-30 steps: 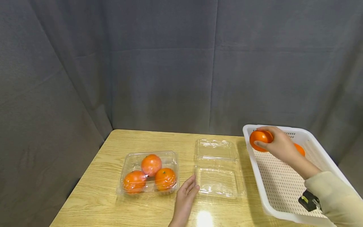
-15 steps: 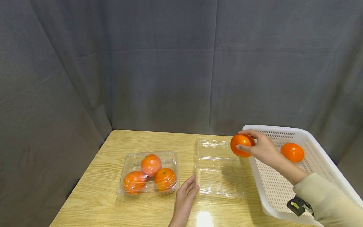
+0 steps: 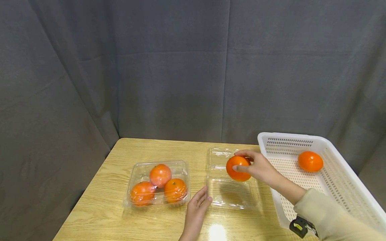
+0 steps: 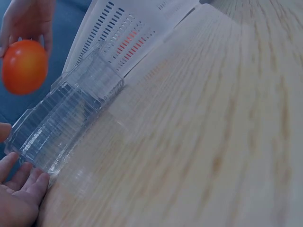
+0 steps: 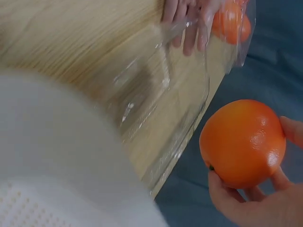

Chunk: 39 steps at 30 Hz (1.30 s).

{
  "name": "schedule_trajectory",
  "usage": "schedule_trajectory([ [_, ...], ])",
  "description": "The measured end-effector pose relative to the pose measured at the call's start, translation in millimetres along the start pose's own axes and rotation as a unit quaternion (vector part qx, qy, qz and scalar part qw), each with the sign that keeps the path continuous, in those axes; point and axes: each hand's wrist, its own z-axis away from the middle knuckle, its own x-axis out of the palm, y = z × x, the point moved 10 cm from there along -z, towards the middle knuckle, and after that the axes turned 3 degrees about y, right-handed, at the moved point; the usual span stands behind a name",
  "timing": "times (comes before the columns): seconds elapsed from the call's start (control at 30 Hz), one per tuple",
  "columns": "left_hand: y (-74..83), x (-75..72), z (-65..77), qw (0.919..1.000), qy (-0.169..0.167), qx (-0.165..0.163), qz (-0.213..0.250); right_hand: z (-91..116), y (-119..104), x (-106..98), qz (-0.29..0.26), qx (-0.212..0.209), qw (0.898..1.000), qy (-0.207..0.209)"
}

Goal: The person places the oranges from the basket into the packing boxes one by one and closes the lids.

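My right hand (image 3: 257, 167) grips an orange (image 3: 237, 169) between thumb and fingers, above an open clear plastic clamshell box (image 3: 232, 192). The right wrist view shows that orange (image 5: 242, 144) held apart from the box, with a small dark stem spot low on its side. My left hand (image 3: 196, 212) rests at the box's left edge, its fingers extended and touching the wall; the left wrist view shows these fingers (image 4: 31, 184) beside the clear plastic. Left of that hand, a second clamshell (image 3: 134, 180), covered by its lid, contains three oranges (image 3: 161, 175).
A white perforated basket (image 3: 349, 170) stands at the right of the wooden table (image 3: 99, 201), with one orange (image 3: 310, 161) in it. A grey curtain (image 3: 175, 83) hangs behind and to the left of the table.
My right hand has carried the orange leftward from over the basket to above the open clamshell, uncovering the orange in the basket. My left hand has stayed at the box's edge.
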Motion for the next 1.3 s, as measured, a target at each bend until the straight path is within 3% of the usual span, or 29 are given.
schedule_trajectory([
  [0.2,-2.4,0.0,1.8,0.9998,0.003,-0.015,0.015,0.1,-3.2,24.3,-0.033,0.005,0.999,-0.016],
  [0.7,-5.2,-1.4,0.7,0.9989,0.018,-0.03,0.031,7.6,8.0,80.1,0.003,0.029,0.998,-0.049],
  [0.97,-5.1,-0.9,0.4,0.9984,0.016,-0.03,0.045,10.0,14.4,92.8,0.057,0.031,0.997,-0.044],
  [1.3,-4.3,-0.8,0.5,0.9986,0.015,-0.029,0.042,10.8,15.5,99.9,0.074,0.023,0.996,-0.052],
])
